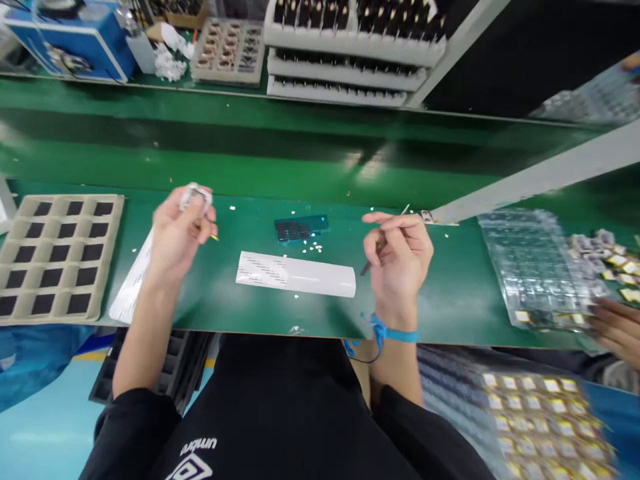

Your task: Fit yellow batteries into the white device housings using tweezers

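Observation:
My left hand (181, 230) is closed on a small white part (196, 197), with a short yellow piece sticking out below the fingers. Tweezers (367, 268) are held in my right hand (397, 250), whose index finger is stretched out to the left. Between the hands, a white label sheet (320, 276) lies on the green table (215, 300), printed at its left end. Above it sits a teal sheet (315, 225) with black pieces. Small white bits (313, 247) are scattered between these two sheets.
A beige tray (116, 227) with dark squares stands at the left, beside another white sheet (131, 290). At the right are a clear tray (530, 267), loose white and yellow parts (623, 263) and another person's hand (620, 330). Foam trays (350, 43) fill the shelf above.

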`<move>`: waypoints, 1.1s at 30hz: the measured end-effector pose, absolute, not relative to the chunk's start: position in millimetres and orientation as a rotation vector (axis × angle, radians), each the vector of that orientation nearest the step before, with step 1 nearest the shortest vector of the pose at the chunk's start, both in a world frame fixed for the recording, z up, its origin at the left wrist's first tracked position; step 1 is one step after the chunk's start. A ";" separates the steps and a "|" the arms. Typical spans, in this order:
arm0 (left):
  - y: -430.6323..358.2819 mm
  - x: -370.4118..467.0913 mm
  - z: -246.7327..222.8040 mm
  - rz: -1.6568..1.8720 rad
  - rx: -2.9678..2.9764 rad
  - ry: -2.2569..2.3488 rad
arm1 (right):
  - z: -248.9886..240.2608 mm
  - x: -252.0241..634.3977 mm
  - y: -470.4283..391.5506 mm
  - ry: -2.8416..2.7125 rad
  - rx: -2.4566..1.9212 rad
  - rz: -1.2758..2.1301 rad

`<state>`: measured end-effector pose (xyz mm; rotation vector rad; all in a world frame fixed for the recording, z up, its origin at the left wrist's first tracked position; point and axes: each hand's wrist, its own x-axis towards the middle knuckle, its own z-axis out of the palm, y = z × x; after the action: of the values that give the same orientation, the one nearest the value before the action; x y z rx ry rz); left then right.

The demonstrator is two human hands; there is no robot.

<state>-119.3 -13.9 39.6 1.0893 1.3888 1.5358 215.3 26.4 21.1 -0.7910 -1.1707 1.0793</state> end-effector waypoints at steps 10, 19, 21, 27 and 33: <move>-45.4 -42.5 42.4 1.160 1.101 1.191 | -9.2 167.8 -51.7 -0.818 -0.691 1.898; -51.3 -40.6 36.9 1.098 1.285 1.411 | 9.6 161.7 -31.4 -0.924 -1.125 1.577; -51.4 -40.9 35.8 1.085 1.285 1.430 | 9.6 167.0 -25.4 -1.173 -1.216 1.531; -56.1 -40.1 40.9 1.012 1.392 1.567 | 8.2 165.8 -30.3 -1.330 -1.186 1.275; -62.0 -32.6 44.1 0.950 1.552 1.663 | 15.4 146.1 -42.0 -1.763 -1.048 0.720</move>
<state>-32.6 -62.0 44.1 1.5523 1.6631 0.9500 146.1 -42.0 15.4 -1.0484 -1.7631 0.7202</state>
